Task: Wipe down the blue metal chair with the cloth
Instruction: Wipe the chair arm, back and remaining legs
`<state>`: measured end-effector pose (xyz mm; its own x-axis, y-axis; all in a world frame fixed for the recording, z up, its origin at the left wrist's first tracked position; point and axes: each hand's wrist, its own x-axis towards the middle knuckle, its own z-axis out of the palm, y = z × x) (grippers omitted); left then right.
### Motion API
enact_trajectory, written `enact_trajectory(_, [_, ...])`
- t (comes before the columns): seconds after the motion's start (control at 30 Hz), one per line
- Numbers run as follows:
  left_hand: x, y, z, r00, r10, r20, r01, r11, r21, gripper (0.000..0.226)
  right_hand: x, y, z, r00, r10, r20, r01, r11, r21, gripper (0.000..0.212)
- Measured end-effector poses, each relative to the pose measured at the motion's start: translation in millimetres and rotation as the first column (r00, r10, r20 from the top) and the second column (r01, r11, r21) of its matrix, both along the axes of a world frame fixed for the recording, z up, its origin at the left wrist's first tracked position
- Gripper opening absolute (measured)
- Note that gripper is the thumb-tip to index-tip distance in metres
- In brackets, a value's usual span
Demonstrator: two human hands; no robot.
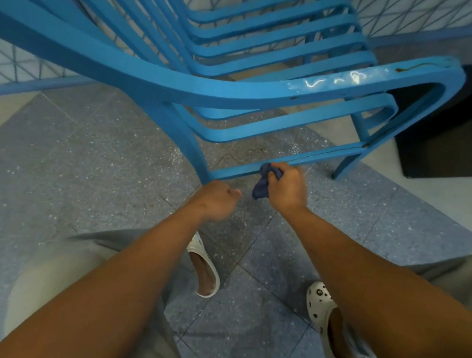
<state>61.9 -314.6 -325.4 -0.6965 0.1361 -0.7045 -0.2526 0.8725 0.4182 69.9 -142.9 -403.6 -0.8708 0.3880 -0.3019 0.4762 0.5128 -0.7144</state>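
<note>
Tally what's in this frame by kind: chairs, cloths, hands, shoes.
Blue metal chair: 1
Dark blue cloth: 1
Hands: 2, left hand, right hand
White shoes: 2, left shoe, right shoe
Total: 6

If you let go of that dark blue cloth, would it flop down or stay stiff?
Probably flop. The cloth is bunched in the right hand, and its loose end hangs limp below the fingers. It looks thin and light, so it would likely drop softly onto the floor without rolling. It seems unlikely to break.
</note>
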Motion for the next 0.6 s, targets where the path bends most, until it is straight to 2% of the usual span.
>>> enact_trajectory(0.13, [1,11,15,0.995,0.095,0.03,-0.099,0.975,0.201,0.025,15,-7,33,1.0,0.019,0.013,-0.017,0.987,-0.161,0.024])
enact_trajectory(0.23, [10,20,27,0.975,0.21,0.073,-0.222,0.929,0.297,0.031,28,-7,50,0.998,-0.005,0.062,0.023,0.956,-0.292,0.023])
enact_trajectory(0.33, [24,31,31,0.983,0.171,0.071,-0.185,0.923,0.336,0.037,49,0,65,0.996,-0.014,0.092,0.052,0.903,-0.427,0.027])
enact_trajectory(0.5, [51,56,31,0.906,0.309,0.291,-0.421,0.734,0.533,0.022,73,21,84,0.991,-0.027,0.131,0.107,0.746,-0.657,0.024])
enact_trajectory(0.6, [52,64,25,0.858,0.372,0.354,-0.513,0.633,0.579,0.021,75,38,85,0.984,0.124,0.127,-0.011,0.757,-0.653,0.033])
